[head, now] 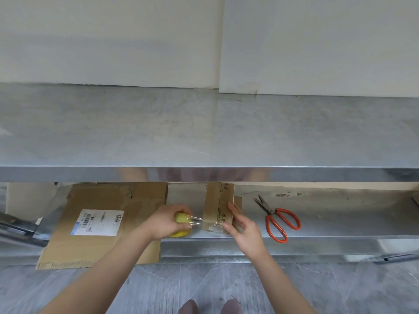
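A small brown cardboard box (217, 205) with printed characters lies on the lower metal shelf (328, 225). My left hand (167, 220) grips a yellow roll of clear tape (181, 224) just left of the box. A strip of clear tape (196, 219) stretches from the roll to the box's near end. My right hand (242, 225) rests against the box's right side, straight fingers pressing the box near the tape.
Red-handled scissors (280, 219) lie on the shelf to the right of the box. A flattened cardboard box (106, 223) with a white shipping label lies at the left. The upper steel tabletop (204, 132) overhangs the shelf. Grey tiled floor and my feet are below.
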Motion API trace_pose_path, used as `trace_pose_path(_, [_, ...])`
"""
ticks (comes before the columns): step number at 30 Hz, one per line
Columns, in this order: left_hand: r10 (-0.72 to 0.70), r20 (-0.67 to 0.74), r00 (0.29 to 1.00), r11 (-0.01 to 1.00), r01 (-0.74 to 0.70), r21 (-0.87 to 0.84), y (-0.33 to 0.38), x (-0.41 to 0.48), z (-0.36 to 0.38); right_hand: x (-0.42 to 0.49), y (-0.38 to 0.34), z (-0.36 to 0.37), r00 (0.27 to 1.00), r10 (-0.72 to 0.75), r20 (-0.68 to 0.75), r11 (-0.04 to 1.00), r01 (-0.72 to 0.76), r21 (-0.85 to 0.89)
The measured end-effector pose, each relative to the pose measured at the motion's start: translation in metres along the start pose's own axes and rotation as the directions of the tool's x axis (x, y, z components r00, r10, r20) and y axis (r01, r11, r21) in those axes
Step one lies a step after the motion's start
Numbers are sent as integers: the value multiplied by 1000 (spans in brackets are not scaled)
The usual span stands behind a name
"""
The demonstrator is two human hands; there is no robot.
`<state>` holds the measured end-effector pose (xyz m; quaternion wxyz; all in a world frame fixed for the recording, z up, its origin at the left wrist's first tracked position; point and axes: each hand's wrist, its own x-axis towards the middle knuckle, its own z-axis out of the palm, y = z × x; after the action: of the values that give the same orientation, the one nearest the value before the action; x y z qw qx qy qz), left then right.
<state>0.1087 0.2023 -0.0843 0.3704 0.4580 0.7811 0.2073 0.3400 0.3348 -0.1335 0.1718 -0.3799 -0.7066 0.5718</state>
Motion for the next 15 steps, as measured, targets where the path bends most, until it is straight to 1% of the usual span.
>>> trace_pose_path(2, [-9,-63,998,998,14,66,-1,3,8,0,-5,1,1000,7,7,1000,-7,-19])
trace_pose_path(4, [21,-130,991,985,2,173,0,7,13,-2,-8,-1,1000,-11,-1,997,10,-78])
trace_pose_path(6, [112,-186,976,960,-58,272,1,8,18,-4,-11,-3,998,-58,-17,970,52,-237])
trace_pose_path(7, [154,-205,967,952,-89,292,1,8,20,-5,-11,-4,997,-77,-18,947,68,-315])
trace_pose_path(9, [172,-218,961,956,-110,271,0,5,24,-6,-13,-4,996,-84,-20,911,69,-406])
trace_pose_path(12, [144,-216,966,976,-102,191,-1,0,26,-8,-14,-4,998,-68,-12,847,51,-528])
trace_pose_path(14, [142,-219,965,976,-100,195,0,-2,26,-11,-13,-7,995,-92,35,792,94,-604])
trace_pose_path(15, [141,-221,965,974,-96,206,0,-4,27,-13,-12,-8,992,-111,55,780,121,-614])
